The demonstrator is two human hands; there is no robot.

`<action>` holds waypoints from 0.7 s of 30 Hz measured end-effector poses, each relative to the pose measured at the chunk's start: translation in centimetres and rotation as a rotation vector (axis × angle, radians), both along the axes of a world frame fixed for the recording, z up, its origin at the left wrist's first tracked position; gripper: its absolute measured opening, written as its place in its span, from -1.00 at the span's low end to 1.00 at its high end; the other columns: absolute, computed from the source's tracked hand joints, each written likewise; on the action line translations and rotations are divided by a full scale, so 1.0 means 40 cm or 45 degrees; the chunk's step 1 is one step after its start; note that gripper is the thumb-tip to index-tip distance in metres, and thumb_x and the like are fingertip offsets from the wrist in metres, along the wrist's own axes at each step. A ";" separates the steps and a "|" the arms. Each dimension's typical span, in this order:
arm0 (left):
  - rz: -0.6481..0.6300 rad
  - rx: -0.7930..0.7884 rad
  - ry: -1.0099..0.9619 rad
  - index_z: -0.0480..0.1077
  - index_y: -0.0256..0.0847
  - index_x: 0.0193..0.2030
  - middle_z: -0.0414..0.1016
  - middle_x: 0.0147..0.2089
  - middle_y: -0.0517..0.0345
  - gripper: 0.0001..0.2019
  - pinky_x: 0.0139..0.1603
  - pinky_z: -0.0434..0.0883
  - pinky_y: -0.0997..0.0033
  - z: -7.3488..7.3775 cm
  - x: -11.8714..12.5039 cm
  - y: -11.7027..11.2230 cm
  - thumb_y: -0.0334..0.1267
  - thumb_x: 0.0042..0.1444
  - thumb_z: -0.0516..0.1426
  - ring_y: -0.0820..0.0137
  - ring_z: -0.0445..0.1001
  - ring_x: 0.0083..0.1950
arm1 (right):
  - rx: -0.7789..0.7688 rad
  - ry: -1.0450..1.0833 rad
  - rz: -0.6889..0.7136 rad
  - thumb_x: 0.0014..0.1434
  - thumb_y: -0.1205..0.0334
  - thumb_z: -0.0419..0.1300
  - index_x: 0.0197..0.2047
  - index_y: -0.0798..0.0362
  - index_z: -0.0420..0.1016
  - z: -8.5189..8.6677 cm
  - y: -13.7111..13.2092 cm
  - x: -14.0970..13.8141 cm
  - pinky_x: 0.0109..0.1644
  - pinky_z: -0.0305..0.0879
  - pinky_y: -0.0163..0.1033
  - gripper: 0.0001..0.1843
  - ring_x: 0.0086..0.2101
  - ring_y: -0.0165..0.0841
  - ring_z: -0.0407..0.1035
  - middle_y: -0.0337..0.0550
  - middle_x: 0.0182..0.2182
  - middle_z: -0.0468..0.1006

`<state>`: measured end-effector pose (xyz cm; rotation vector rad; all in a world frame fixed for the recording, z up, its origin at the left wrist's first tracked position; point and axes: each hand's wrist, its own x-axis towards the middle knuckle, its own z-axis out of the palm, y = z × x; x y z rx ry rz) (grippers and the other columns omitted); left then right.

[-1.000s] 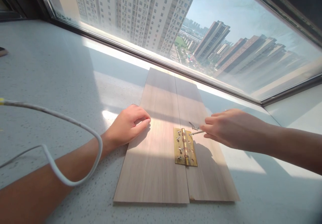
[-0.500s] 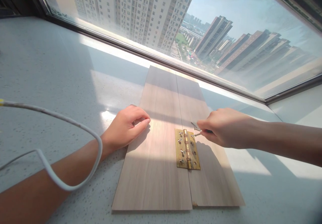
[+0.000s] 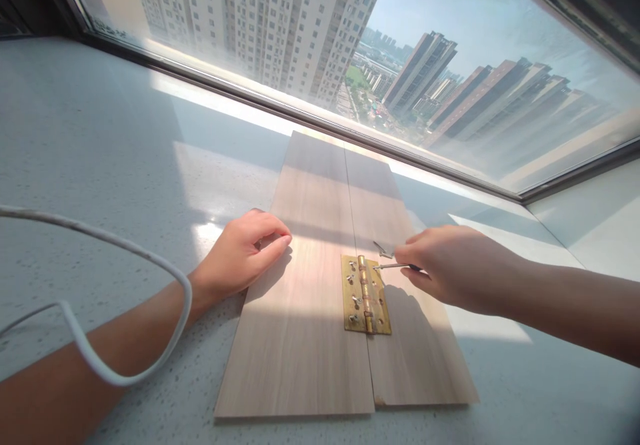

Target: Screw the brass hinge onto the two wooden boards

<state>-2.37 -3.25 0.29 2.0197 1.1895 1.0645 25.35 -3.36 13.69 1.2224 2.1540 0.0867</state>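
Right hand (image 3: 457, 265): I see it closed around a screwdriver (image 3: 395, 266), its thin shaft jutting leftward from the fingers.
Screwdriver tip: at the far end of the hinge's right leaf; too small for me to tell whether a screw sits under it.
Left hand (image 3: 245, 251): loosely curled, thumb drawn up to the forefinger, over the left board's (image 3: 300, 351) outer edge; I can't tell whether it grips anything.
Hinge (image 3: 365, 295): brass-coloured, lying flat and opened out across the seam between the left board and right board (image 3: 415, 365).
Left leaf: four screws (image 3: 356, 300) stand proud in it.
Right leaf: bare holes show toward the near end.
Loose screws (image 3: 384, 253): on the right board, just beyond the hinge.
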 end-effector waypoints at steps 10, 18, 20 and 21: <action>0.006 0.030 0.039 0.50 -0.16 -0.33 0.58 -0.29 0.13 -0.84 -0.17 0.36 0.27 0.004 0.002 -0.005 -0.28 0.22 0.10 0.29 0.46 -0.18 | -0.195 -0.267 0.476 -0.01 0.58 0.12 -0.43 0.03 0.55 0.007 0.037 -0.043 -0.51 -0.09 -0.24 -0.72 -0.56 -0.37 0.25 -0.15 -0.55 0.48; -0.004 0.025 0.035 0.50 -0.19 -0.32 0.58 -0.29 0.12 -0.84 -0.15 0.34 0.27 0.001 0.005 -0.003 -0.29 0.22 0.10 0.30 0.45 -0.19 | -0.046 0.198 -0.802 0.04 0.33 0.20 -0.43 -0.02 0.57 -0.012 0.047 -0.050 -0.48 0.13 -0.24 -0.88 -0.52 -0.36 0.31 -0.13 -0.42 0.54; -0.001 0.023 0.032 0.51 -0.19 -0.32 0.58 -0.29 0.12 -0.84 -0.16 0.34 0.28 0.000 0.006 -0.003 -0.29 0.22 0.10 0.30 0.45 -0.19 | -0.101 0.259 -1.097 0.02 0.32 0.21 -0.47 0.01 0.53 -0.012 0.059 -0.057 -0.50 0.12 -0.25 -0.91 -0.53 -0.38 0.28 -0.12 -0.45 0.51; -0.001 0.023 0.031 0.51 -0.19 -0.32 0.58 -0.29 0.12 -0.84 -0.16 0.34 0.28 0.000 0.006 -0.003 -0.30 0.22 0.10 0.31 0.45 -0.19 | -0.128 0.275 -1.163 0.02 0.32 0.21 -0.48 0.03 0.51 -0.010 0.063 -0.060 -0.51 0.11 -0.26 -0.92 -0.53 -0.38 0.27 -0.13 -0.47 0.50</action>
